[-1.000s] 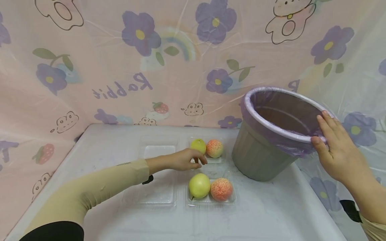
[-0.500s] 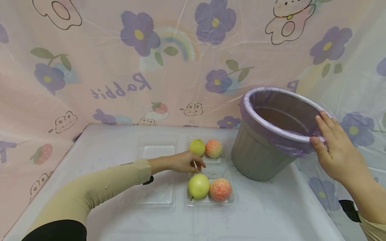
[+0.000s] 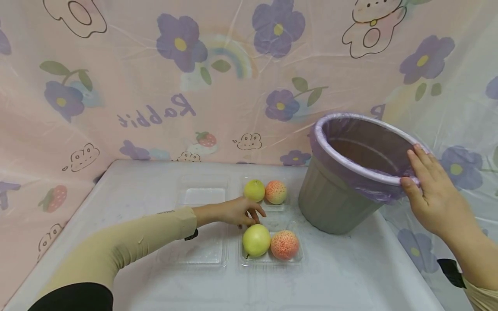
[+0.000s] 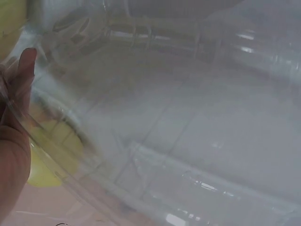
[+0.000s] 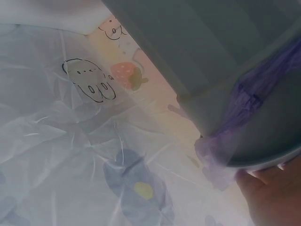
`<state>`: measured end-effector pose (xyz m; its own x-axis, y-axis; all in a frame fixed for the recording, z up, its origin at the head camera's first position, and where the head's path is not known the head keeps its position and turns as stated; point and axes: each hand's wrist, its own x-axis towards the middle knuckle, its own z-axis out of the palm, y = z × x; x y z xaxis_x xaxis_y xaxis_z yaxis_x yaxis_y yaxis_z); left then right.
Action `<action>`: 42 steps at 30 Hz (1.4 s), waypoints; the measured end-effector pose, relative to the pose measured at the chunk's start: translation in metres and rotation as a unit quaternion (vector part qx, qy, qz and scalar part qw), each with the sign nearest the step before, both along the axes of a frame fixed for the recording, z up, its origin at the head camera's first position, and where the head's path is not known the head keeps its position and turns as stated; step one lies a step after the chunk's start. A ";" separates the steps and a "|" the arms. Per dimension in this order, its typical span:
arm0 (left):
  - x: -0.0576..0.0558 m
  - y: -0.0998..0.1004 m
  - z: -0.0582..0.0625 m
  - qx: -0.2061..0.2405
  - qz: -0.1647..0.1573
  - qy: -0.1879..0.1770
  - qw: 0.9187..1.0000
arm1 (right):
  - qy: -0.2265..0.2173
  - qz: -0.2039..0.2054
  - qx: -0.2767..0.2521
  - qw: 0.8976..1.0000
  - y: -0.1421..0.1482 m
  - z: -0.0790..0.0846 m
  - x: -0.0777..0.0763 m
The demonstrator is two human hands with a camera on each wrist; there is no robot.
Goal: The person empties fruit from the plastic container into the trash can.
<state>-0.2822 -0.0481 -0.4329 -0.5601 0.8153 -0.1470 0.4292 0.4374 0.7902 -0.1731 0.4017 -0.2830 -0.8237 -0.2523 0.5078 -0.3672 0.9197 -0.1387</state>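
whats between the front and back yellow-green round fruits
The person's left hand: in the head view, it shows between the front fruit and the back fruit.

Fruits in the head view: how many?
4: far green fruit and far reddish fruit beyond the left hand; near green fruit and near reddish fruit on the person's side.

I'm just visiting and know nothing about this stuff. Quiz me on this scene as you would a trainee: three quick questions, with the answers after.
1. How many fruits show in the head view?
2. Fill in the colour: of the two fruits in the front tray, the left hand is nearer the ____ one.
3. True or false, about the right hand: it holds a fruit.

Key:
1. Four.
2. Yellow-green.
3. False; it rests on the grey bin at its lined rim.
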 end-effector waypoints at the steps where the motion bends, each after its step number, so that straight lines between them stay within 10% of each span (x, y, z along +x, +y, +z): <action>1: -0.001 0.000 -0.001 0.001 0.001 0.001 1.000 | -0.001 0.000 -0.001 1.000 0.000 0.000 0.000; 18: 0.001 0.000 -0.006 0.027 -0.002 -0.003 1.000 | 0.001 0.006 -0.003 1.000 -0.002 -0.002 0.000; 42: 0.009 -0.001 0.011 0.112 0.100 -0.067 0.986 | 0.001 0.002 -0.003 1.000 -0.002 0.001 0.001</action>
<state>-0.2729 -0.0492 -0.4218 -0.7007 0.7111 -0.0581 0.2381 0.3099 0.9205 -0.1726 0.4000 -0.2823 -0.8211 -0.2527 0.5118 -0.3718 0.9171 -0.1438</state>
